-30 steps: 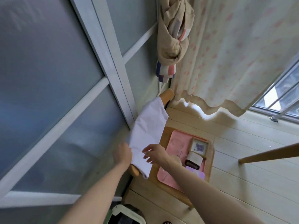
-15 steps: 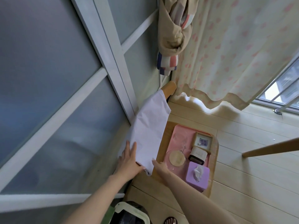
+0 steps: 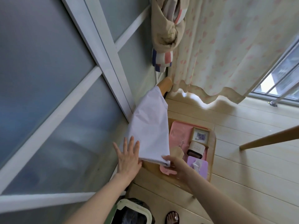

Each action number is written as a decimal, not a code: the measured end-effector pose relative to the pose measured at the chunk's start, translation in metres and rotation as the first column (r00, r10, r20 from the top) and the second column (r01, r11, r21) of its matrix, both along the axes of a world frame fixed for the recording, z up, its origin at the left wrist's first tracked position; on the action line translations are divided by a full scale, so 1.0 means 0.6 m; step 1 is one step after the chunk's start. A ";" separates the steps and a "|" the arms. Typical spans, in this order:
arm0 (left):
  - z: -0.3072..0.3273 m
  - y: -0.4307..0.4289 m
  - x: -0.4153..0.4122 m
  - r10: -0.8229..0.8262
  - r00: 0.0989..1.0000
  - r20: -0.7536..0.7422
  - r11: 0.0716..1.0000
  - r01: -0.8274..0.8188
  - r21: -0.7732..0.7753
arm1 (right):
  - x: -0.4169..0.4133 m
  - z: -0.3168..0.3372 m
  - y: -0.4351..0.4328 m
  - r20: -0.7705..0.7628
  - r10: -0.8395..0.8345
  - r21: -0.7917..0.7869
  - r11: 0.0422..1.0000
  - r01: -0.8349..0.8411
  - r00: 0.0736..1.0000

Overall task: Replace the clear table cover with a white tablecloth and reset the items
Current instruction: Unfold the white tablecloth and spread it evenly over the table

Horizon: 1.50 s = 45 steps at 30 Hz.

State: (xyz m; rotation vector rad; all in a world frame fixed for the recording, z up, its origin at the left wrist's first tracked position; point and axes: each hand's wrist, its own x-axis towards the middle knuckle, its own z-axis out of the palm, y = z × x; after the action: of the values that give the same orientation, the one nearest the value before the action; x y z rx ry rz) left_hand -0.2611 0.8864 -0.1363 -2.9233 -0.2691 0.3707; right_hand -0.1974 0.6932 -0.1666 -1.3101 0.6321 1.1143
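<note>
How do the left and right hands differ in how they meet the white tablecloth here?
The left hand lies flat with straight, spread fingers, while the right hand curls to pinch. The left hand rests on the wall-side edge of the white tablecloth; the right hand takes its lower corner above the pink tray. Both hands touch its bottom edge.

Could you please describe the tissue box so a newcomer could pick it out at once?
Under the dotted curtain, a wooden chair has a white cloth over its back and a pink tray on its seat. The tissue box sits at the tray's near end, by the right hand. It alone is purple, a white tissue poking from its top.
</note>
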 end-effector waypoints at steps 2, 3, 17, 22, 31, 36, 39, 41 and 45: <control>0.024 -0.008 0.008 0.015 1.000 -0.006 1.000 -0.015 0.024 | 0.020 0.044 -0.013 0.099 0.028 -0.068 0.997 -0.021 0.995; 0.032 -0.009 0.011 0.015 1.000 -0.014 0.999 -0.015 0.040 | 0.029 0.066 -0.013 0.163 0.041 -0.101 0.995 -0.025 0.986; 0.182 0.012 0.044 0.071 0.819 0.569 0.989 0.017 -0.148 | 0.144 0.420 0.017 0.739 0.128 -0.201 0.979 0.036 0.661; 0.251 0.003 0.066 -0.025 0.710 0.703 0.988 0.126 -0.092 | 0.184 0.486 -0.053 0.785 0.032 -0.191 0.963 0.192 0.618; 0.377 -0.035 0.161 -0.091 0.642 0.761 0.983 0.182 -0.036 | 0.224 0.589 -0.226 0.862 -0.176 -0.088 0.872 0.481 0.476; 0.430 -0.167 0.213 -0.171 0.582 0.795 0.938 0.343 -0.050 | 0.223 0.612 -0.382 0.869 -0.274 -0.063 0.766 0.640 0.413; 0.454 -0.265 0.242 -0.271 0.521 0.809 0.900 0.435 0.022 | 0.204 0.615 -0.501 0.857 -0.313 -0.072 0.714 0.696 0.409; 0.472 -0.341 0.258 -0.348 0.477 0.807 0.860 0.505 0.072 | 0.180 0.618 -0.583 0.853 -0.334 -0.076 0.680 0.729 0.400; 0.504 -0.498 0.285 -0.418 0.431 0.800 0.786 0.613 0.080 | 0.132 0.629 -0.746 0.853 -0.381 -0.062 0.603 0.795 0.356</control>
State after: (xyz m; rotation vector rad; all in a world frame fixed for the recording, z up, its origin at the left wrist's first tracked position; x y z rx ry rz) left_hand -0.0900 0.5877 0.1658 -2.9477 0.6443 -1.0988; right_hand -0.1179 0.2455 0.2106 -1.5919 0.6489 -0.3570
